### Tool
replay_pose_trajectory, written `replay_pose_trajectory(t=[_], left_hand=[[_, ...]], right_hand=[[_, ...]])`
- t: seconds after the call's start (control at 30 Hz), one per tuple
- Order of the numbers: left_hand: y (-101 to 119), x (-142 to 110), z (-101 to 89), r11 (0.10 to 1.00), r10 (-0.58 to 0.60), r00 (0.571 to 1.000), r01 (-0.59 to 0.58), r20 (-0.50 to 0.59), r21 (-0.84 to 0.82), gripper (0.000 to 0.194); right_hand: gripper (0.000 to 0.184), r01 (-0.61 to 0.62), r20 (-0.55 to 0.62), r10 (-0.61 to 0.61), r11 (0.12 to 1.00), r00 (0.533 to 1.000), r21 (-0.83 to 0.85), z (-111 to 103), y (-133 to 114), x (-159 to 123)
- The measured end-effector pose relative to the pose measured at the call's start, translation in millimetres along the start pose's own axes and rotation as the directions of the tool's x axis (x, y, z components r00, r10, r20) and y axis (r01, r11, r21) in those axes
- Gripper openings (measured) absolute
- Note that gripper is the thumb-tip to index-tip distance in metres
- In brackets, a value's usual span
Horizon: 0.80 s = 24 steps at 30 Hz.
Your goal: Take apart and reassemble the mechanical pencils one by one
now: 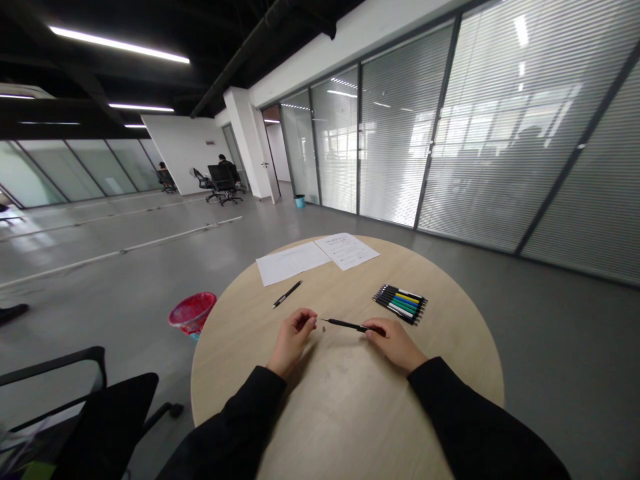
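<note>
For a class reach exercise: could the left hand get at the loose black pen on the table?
Probably yes: the left hand rests just below the black pen, nothing lying between them on the round table.

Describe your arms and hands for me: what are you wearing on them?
The left sleeve and right sleeve are long, plain and black, reaching the wrists, with no markings or cables showing. The left hand and right hand are bare, with no gloves, rings or watch visible.
</note>
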<state>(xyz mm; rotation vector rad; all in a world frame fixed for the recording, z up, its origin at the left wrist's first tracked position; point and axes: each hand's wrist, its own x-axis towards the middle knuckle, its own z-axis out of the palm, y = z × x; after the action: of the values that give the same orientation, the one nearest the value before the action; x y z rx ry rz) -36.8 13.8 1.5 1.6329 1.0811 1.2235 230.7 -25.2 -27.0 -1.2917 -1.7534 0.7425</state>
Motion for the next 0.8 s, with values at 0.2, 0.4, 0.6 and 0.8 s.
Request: replay_pose_trajectory(t=[0.2, 0.4, 0.6, 0.8], left_hand=[[1.8, -1.8, 0.2, 0.998, 0.010, 0.999, -0.012, 0.034, 0.061, 0.026], [2.5, -2.3, 0.2, 0.996, 0.007, 0.999, -0.010, 0.034, 0.083, 0.026], [3.2, -2.7, 2.3, 0.997, 0.003, 0.998, -0.008, 0.068, 0.074, 0.025], [6.1, -4.8, 4.9, 0.998, -0.009, 0.996, 0.004, 0.087, 0.056, 0.022]], right_hand=[[0.023, 0.013, 0.010, -0.013, 1.000, 1.000, -0.008, -0.4, -0.8, -0.2], [0.023, 0.018, 0.009, -0.017, 1.000, 1.000, -0.004, -0.2, -2.8, -1.0], [0.022, 0.024, 0.017, -0.024, 1.000, 1.000, -0.003, -0.4, -5.5, -0.8], [0.022, 0.026, 0.024, -0.026, 1.000, 0.999, 0.013, 0.0, -7.3, -1.3]])
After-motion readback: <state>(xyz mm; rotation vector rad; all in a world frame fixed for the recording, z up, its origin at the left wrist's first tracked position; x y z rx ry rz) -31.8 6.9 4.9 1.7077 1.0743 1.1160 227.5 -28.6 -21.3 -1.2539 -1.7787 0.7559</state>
